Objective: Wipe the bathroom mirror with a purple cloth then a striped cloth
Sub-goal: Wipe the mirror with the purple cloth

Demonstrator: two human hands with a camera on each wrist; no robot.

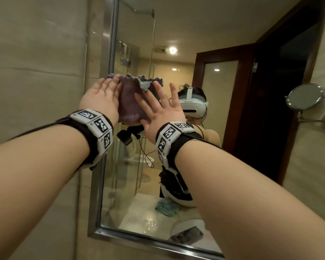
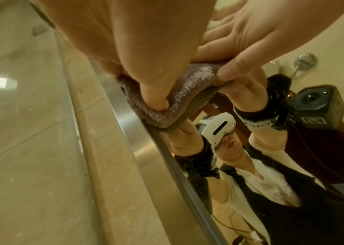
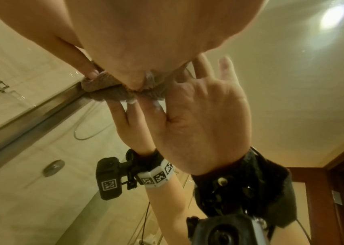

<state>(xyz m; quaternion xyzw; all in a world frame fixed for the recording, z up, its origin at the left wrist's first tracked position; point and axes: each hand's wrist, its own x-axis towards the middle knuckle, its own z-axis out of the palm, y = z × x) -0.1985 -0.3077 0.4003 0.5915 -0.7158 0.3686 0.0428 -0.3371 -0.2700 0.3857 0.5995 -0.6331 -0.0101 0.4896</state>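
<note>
Forearms raised; our left hand [image 1: 99, 99] and right hand [image 1: 160, 111], fingers flat, press fuzzy purple cloth [image 1: 129, 104] against steel-framed bathroom mirror [image 1: 124, 184]. Purple pass underway; next we sweep outward from palms.

purple cloth [image 1: 129, 102]: fluffy, matt terry pile; mirror [image 1: 176, 53]: smooth glossy glass; mirror frame [image 1: 99, 184]: brushed metal, satin sheen; wall tiles [image 1: 36, 53]: beige stone, polished; door frame [image 1: 233, 100]: dark glossy wood; round shaving mirror [image 1: 305, 96], at 3 o'clock: shiny chrome
</note>
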